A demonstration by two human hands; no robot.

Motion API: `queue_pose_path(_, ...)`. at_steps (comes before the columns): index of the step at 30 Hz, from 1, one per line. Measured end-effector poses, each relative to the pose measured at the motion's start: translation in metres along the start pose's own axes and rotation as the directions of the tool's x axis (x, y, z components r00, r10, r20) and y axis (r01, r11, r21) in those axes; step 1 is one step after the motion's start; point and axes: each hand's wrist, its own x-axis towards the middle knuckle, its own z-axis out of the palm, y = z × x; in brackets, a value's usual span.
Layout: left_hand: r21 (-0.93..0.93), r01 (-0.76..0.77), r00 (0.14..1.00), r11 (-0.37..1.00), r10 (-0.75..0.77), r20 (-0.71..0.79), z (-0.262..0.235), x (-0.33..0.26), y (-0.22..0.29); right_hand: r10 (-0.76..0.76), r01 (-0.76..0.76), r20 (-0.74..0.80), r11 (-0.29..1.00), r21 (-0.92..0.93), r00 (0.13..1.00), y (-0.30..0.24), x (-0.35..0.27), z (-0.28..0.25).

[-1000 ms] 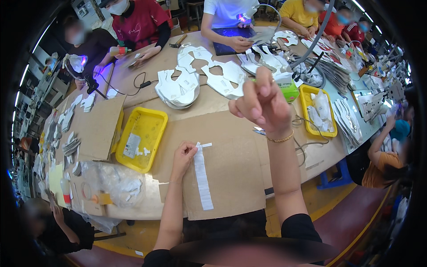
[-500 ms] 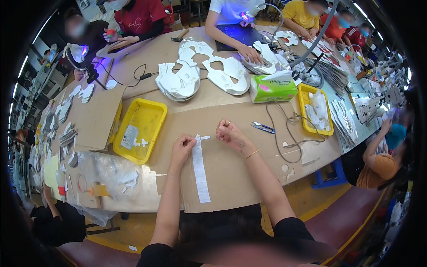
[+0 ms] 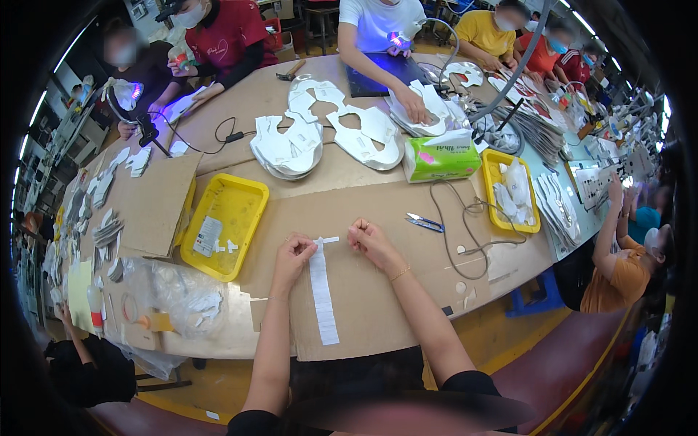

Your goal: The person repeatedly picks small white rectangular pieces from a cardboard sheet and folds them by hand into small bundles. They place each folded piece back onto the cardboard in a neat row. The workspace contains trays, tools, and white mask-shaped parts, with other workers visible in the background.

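A long white strip (image 3: 323,301), marked across into short sections like a strip of labels, lies on the brown cardboard sheet (image 3: 385,305) in front of me. My left hand (image 3: 292,256) pinches its far end between thumb and fingertips. A small white tab (image 3: 331,239) sticks out sideways from that end toward my right hand. Just right of the tab, my right hand (image 3: 372,243) is closed, its thumb and fingers pressed together. Whatever those fingers hold, if anything, is too small to make out.
Left stands a yellow tray (image 3: 262,200) with white scraps; right, another yellow tray (image 3: 536,211) with plastic-wrapped pieces. Blue-handled snips (image 3: 427,223) and a cable (image 3: 465,232) lie right of my hands. Beyond are white cut-out stacks (image 3: 287,149) and a green tissue pack (image 3: 442,156). Co-workers sit around.
My right hand has come down and slightly closer to the strip's far end. My left hand stays at that end. The whole view has shifted a little.
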Motion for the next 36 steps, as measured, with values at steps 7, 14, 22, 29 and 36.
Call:
queue_pose_path(7, -0.026, 0.042, 0.999, 0.999, -0.042, 0.011, 0.000, -0.001, 0.002, -0.057, 0.054, -0.022, 0.988, -0.142, 0.998, 0.006, -0.001, 0.006)
queue_pose_path(14, -0.039, 0.037, 0.999, 0.999, -0.037, 0.014, 0.000, -0.002, 0.003, -0.099, 0.083, -0.048, 0.961, -0.265, 0.994, 0.008, -0.004, 0.014)
queue_pose_path(22, 0.007, 0.024, 0.999, 1.000, -0.024, 0.043, -0.003, -0.002, 0.000, -0.124, 0.097, -0.109, 0.969, -0.225, 0.986, 0.016, -0.002, 0.014)
queue_pose_path(29, -0.019, 0.045, 0.998, 0.999, -0.044, 0.040, -0.003, -0.002, -0.001, -0.115, 0.091, -0.100, 0.972, -0.218, 0.988, 0.018, -0.002, 0.013)
queue_pose_path(36, 0.002, 0.033, 0.999, 0.999, -0.033, 0.032, -0.002, -0.001, -0.002, -0.138, 0.108, -0.086, 0.952, -0.286, 0.987, 0.023, 0.001, 0.011)
